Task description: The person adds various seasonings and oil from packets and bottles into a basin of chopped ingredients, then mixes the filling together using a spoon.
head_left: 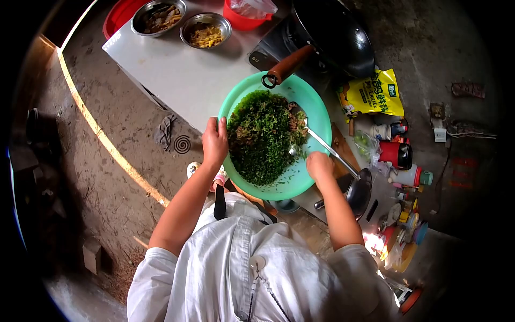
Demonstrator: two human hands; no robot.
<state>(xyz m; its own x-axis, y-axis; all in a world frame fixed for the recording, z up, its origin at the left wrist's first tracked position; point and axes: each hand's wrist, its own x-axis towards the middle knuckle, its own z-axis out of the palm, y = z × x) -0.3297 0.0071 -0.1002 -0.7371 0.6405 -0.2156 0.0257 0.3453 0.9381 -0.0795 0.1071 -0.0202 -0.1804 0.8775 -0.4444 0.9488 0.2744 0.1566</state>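
A light green plastic basin [316, 99] holds chopped green herbs [263, 145] mixed with what looks like minced meat. At the basin's left rim is my left hand [215, 144], gripping the edge with the fingers on the outside. My right hand [320, 165] is closed at the lower right rim, its fingertips partly hidden. A long-handled metal spoon [332, 148] leans in the basin, its head in the mixture and its handle sticking out above my right hand.
A black wok [343, 40] with a wooden handle [291, 63] sits behind the basin. Two metal bowls of food [159, 17] [206, 31] stand on the white table [161, 64]. A yellow packet [373, 95], a ladle [358, 194] and several jars [406, 176] are at right.
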